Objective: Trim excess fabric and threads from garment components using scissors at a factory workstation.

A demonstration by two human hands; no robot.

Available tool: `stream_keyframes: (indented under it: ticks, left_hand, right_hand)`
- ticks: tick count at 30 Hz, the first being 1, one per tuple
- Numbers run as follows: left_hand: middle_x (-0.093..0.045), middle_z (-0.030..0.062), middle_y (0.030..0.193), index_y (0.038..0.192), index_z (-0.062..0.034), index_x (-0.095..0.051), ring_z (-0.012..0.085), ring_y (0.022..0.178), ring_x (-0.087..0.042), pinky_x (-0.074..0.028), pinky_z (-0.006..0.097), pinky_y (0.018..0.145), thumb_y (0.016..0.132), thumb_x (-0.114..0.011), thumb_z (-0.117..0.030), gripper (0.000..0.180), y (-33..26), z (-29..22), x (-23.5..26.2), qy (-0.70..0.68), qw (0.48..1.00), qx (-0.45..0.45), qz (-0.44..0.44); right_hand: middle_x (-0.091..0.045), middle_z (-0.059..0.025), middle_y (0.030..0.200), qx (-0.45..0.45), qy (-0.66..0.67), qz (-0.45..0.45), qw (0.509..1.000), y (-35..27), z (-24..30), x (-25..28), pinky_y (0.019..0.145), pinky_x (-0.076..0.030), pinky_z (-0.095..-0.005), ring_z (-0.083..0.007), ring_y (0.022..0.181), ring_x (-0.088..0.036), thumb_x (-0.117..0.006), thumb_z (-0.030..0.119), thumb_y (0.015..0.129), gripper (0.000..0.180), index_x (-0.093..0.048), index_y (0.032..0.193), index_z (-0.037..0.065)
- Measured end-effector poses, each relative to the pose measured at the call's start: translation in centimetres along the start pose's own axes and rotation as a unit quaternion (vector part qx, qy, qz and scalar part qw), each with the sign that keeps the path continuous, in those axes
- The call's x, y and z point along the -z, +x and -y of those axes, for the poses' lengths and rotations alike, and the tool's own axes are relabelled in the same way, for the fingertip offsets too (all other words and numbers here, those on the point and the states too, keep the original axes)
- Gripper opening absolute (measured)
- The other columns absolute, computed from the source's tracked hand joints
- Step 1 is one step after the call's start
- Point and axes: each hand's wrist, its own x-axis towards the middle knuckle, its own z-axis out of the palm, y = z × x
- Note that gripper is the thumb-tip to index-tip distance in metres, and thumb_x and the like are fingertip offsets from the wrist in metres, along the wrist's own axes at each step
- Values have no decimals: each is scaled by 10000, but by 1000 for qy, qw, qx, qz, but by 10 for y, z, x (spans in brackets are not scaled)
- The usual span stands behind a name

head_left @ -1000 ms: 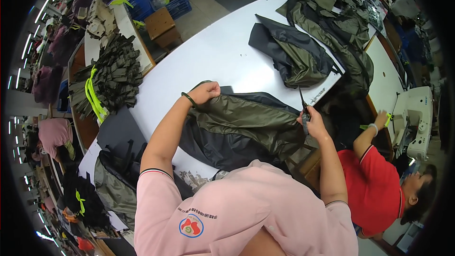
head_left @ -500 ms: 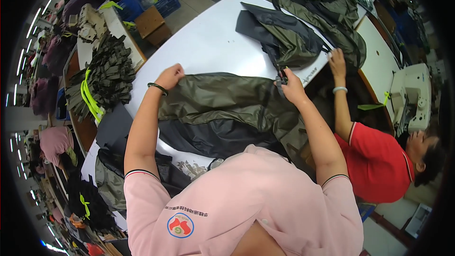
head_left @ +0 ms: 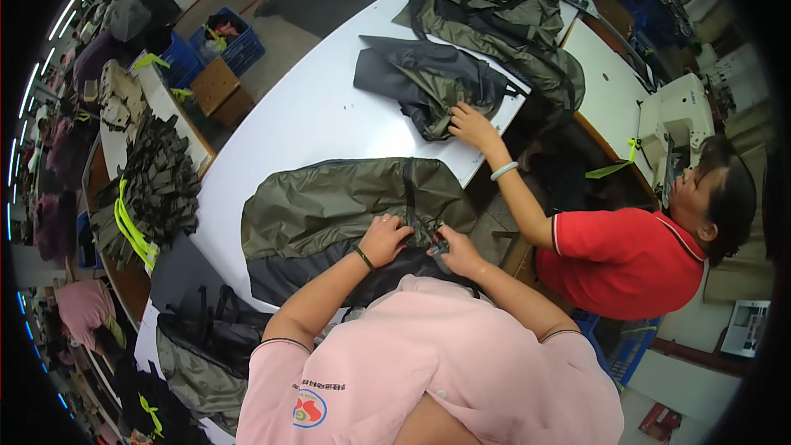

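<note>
Left hand (head_left: 386, 238), right hand (head_left: 458, 252) pinching olive-and-grey jacket (head_left: 329, 206), spread flat.

An olive-green jacket (head_left: 346, 206) lies spread flat on the white table, just in front of both hands. Its lower part is dark grey and lies under the left hand (head_left: 386, 239) and beside the right hand (head_left: 458, 252). A dark strip runs down its middle, from the far edge toward the hands. The fabric looks shiny and slightly wrinkled.
</note>
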Motion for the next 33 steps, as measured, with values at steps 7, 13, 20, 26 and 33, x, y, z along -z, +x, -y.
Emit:
stream_keyframes:
  ticks: [7,13,20,26,33]
  left_hand:
    - [-562,76,945,1012,-133,-674,292,950,-523,-405,410,814,742,-730,-143,276,12,0,-5,-8,1000,9,11]
    - [-587,69,943,939,-117,-694,283,946,-529,-399,401,815,755,-746,-240,228,20,-6,-5,-33,999,14,20]
    - [-604,81,963,938,-118,-704,295,966,-534,-399,412,840,799,-706,-299,228,26,-10,-3,-50,998,8,27]
    - [-606,83,910,894,-119,-705,298,948,-543,-400,414,834,816,-690,-272,172,15,-12,-8,-80,996,39,30]
    - [-652,134,809,875,-40,-645,297,752,-610,-472,367,694,867,-637,-204,164,33,2,6,-245,960,129,46]
  right_hand:
    - [-646,-215,941,-5,-70,49,996,-9,3,22,775,-493,-460,-411,940,-610,-682,49,715,416,-524,1099,69]
    - [-649,-199,924,13,-71,56,996,-4,-5,31,751,-491,-464,-398,914,-620,-675,82,732,333,-542,1038,74]
    - [-656,-172,925,24,-56,57,996,-3,-7,33,746,-488,-461,-379,906,-629,-669,94,739,303,-551,1018,85]
    - [-656,-170,931,-1,-61,90,994,-11,-2,29,751,-488,-462,-380,911,-627,-662,87,738,296,-550,1012,84]
    - [-631,-112,879,28,-12,-52,998,3,-22,11,753,-500,-354,-273,834,-645,-677,1,741,295,-548,1005,22]
